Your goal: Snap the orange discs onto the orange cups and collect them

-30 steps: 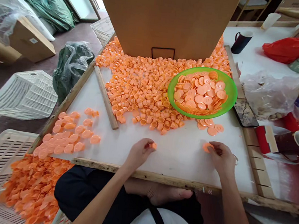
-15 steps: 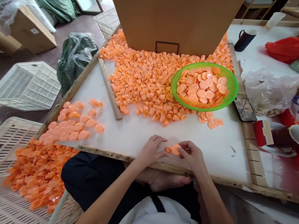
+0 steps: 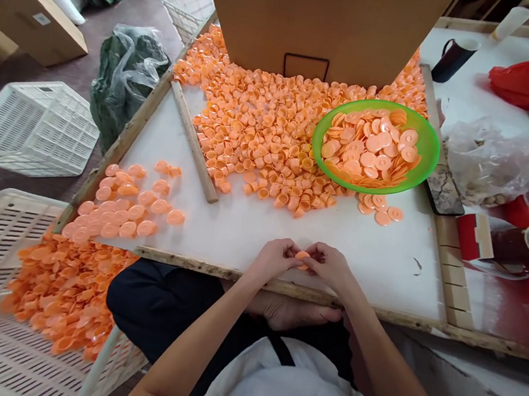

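Observation:
Close to the table's front edge, my left hand (image 3: 278,259) and my right hand (image 3: 329,266) meet around one orange plastic disc (image 3: 302,259). Fingers of both hands pinch its rim from either side. Whatever lies under the disc is hidden by it and the fingers. Beyond them, a heap of small orange cups (image 3: 271,141) covers the back of the table. A green bowl (image 3: 436,156) full of orange discs sits on the right of the heap, with several loose discs (image 3: 382,217) in front. To the left lie several orange pieces with round tops (image 3: 128,229).
A wooden strip (image 3: 196,145) divides the white tabletop (image 3: 241,233). The large cardboard box (image 3: 324,25) stands at the back. Below left, a white crate (image 3: 7,211) holds many orange pieces. On the right are a phone (image 3: 443,191), a dark mug (image 3: 455,57) and a brown mug (image 3: 509,247).
My hands have come together, and the left fingers now close on the disc that only the right held. The small cup seen between the hands is now hidden. The view has shifted slightly.

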The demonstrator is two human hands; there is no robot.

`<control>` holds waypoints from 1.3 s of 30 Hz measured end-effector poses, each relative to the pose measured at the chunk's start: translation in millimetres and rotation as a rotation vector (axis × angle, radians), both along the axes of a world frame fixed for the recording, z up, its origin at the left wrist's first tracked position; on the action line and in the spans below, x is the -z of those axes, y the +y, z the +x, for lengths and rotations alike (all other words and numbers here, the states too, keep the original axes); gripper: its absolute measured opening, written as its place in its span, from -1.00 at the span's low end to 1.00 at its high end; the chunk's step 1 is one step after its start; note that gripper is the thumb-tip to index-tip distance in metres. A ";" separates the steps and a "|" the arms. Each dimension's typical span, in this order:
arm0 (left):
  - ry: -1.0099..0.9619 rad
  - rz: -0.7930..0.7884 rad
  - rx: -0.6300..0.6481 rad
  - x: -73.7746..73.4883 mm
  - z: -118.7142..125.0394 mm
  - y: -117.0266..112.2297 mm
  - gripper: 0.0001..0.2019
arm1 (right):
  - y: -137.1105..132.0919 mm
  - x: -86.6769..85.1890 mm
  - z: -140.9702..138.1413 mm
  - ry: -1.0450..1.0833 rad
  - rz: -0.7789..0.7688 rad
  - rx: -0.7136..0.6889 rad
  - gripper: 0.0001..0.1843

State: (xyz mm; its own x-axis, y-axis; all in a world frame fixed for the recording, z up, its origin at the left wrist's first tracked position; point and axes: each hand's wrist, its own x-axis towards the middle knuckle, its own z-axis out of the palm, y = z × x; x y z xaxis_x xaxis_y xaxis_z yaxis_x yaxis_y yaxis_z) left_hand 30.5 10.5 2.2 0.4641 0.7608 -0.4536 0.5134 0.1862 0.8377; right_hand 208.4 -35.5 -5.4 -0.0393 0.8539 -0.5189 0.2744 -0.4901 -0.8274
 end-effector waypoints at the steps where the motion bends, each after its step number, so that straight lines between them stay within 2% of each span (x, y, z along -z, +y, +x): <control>1: 0.001 -0.028 0.009 0.7 -0.1 3.1 -0.80 | 2.1 -1.7 0.7 -0.029 -0.005 -0.013 -0.70; 7: 0.007 -0.313 0.107 0.4 9.5 28.5 -0.84 | 17.1 -6.5 4.7 -0.209 -0.058 -0.092 -0.79; 10: 0.046 -0.361 0.113 0.5 12.6 34.4 -0.83 | 19.6 -7.3 5.1 -0.235 -0.056 -0.101 -0.78; 17: -0.126 -0.379 0.081 -0.2 -1.0 26.6 -0.73 | 15.9 -4.7 5.6 -0.192 -0.024 -0.143 -0.84; 20: -0.097 -0.357 0.046 -1.4 -0.4 24.9 -0.68 | 15.2 -0.4 7.1 -0.160 -0.021 -0.147 -0.85; 24: -0.065 -0.349 0.031 4.0 5.2 23.3 -0.72 | 17.1 1.8 8.8 -0.120 -0.064 -0.166 -0.84; 29: -0.001 -0.262 0.004 10.8 11.4 21.2 -0.80 | 23.3 0.1 8.4 -0.224 -0.079 -0.189 -0.86; 35: 0.001 -0.225 0.007 7.3 9.6 16.7 -0.81 | 18.6 -9.5 9.4 -0.235 -0.034 -0.245 -0.81; 39: -0.020 -0.173 -0.013 6.5 6.0 13.5 -0.84 | 12.6 -18.3 0.2 -0.441 0.043 -0.263 -0.69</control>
State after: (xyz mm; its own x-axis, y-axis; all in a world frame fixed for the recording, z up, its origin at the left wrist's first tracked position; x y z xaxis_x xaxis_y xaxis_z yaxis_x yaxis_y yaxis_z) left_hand 36.6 23.9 -4.3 0.4648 0.6787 -0.5686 0.4932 0.3349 0.8029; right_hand 208.6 -22.9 12.9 -0.0409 0.8655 -0.4993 0.7108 -0.3260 -0.6233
